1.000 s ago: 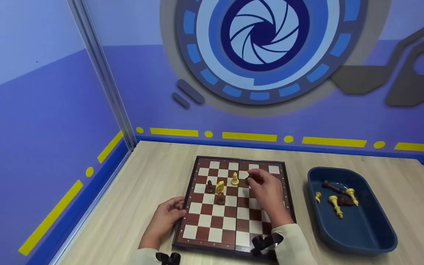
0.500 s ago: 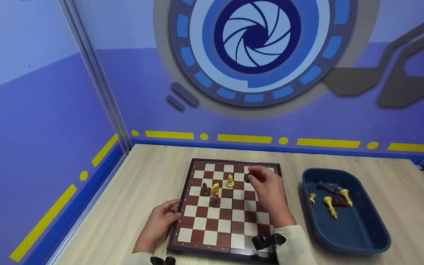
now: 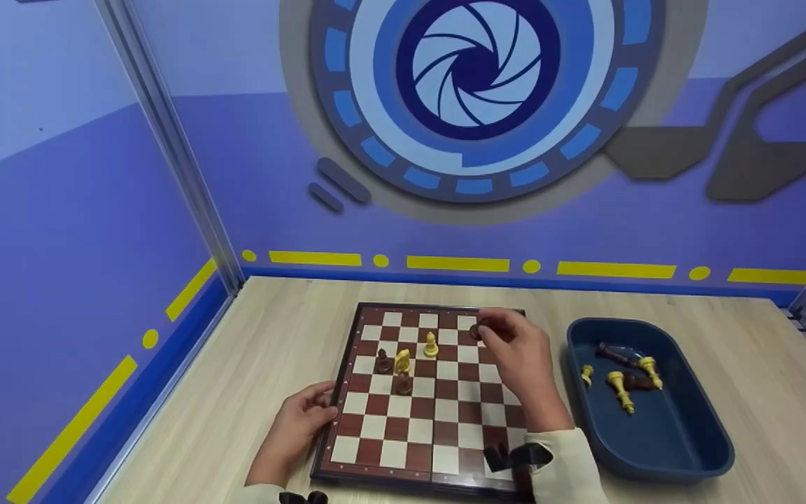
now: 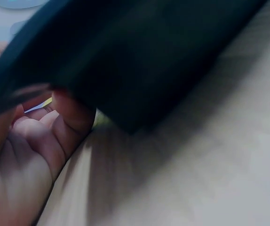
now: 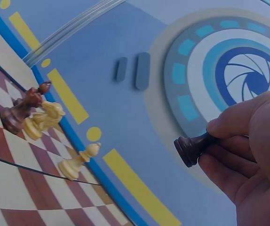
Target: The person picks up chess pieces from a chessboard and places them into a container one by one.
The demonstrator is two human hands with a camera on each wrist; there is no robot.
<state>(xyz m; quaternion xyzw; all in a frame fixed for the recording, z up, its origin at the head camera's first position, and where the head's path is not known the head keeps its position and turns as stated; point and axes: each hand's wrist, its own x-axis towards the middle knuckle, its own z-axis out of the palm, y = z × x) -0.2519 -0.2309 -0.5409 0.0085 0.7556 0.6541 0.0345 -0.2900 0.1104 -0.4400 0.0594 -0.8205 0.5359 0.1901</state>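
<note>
My right hand (image 3: 525,357) pinches a dark brown chess piece (image 5: 191,148) between thumb and fingers, over the far right part of the chessboard (image 3: 357,425). Its round base shows in the right wrist view; the fingers hide its top. At the board's left edge, my left hand (image 3: 298,423) holds the rim, its fingers partly hidden there. A cream bishop (image 3: 431,345) stands upright near the far middle. Left of it are a cream knight (image 3: 403,362), a dark bishop (image 3: 383,362) and a dark knight (image 3: 403,383), standing close together.
A dark blue tray (image 3: 655,448) stands on the wooden table (image 3: 273,315), right of the board. Several cream and dark chess pieces lie in it, among them a cream piece (image 3: 620,392). Printed wall panels (image 3: 235,182) enclose the back and left.
My right hand has carried the dark chess piece a little to the right and toward the board's far edge. The left hand stays on the rim. The head view has shifted slightly.
</note>
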